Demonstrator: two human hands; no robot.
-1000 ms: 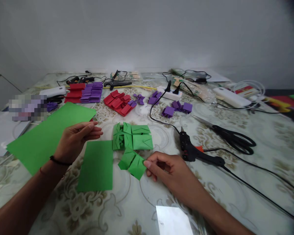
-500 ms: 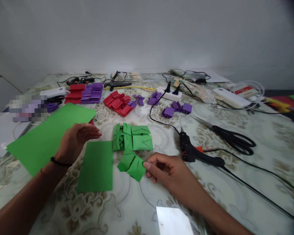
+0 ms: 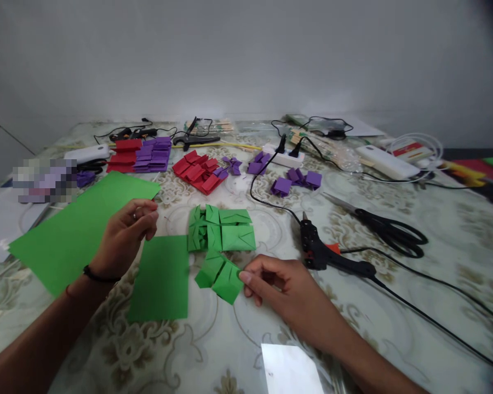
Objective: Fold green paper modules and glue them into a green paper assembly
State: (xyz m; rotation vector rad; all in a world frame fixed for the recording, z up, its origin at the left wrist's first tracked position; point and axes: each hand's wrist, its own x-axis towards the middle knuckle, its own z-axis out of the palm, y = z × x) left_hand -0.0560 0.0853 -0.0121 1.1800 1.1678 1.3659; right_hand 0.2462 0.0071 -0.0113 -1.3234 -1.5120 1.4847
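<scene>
My right hand (image 3: 277, 282) pinches the right corner of a small green folded paper piece (image 3: 221, 276) between thumb and fingertips, at the table's middle. Just behind that piece lie more green folded paper modules (image 3: 222, 229), set close side by side. My left hand (image 3: 127, 232) hovers at the left, its fingers curled in toward the thumb, and I see nothing in them. Below and right of it is a flat green paper rectangle (image 3: 161, 282). A larger green sheet (image 3: 80, 224) lies partly hidden behind the left hand and wrist.
Right of my right hand lie a black glue gun (image 3: 322, 249) with its cord and black-handled scissors (image 3: 388, 230). Red folded pieces (image 3: 199, 172), purple folded pieces (image 3: 281, 187) and a white power strip (image 3: 285, 157) lie farther back. A white paper piece (image 3: 290, 369) is near the front.
My left hand's fingers, stretched out before, have curled in, and the hand has turned slightly. My right hand keeps its pinch on the green folded paper piece.
</scene>
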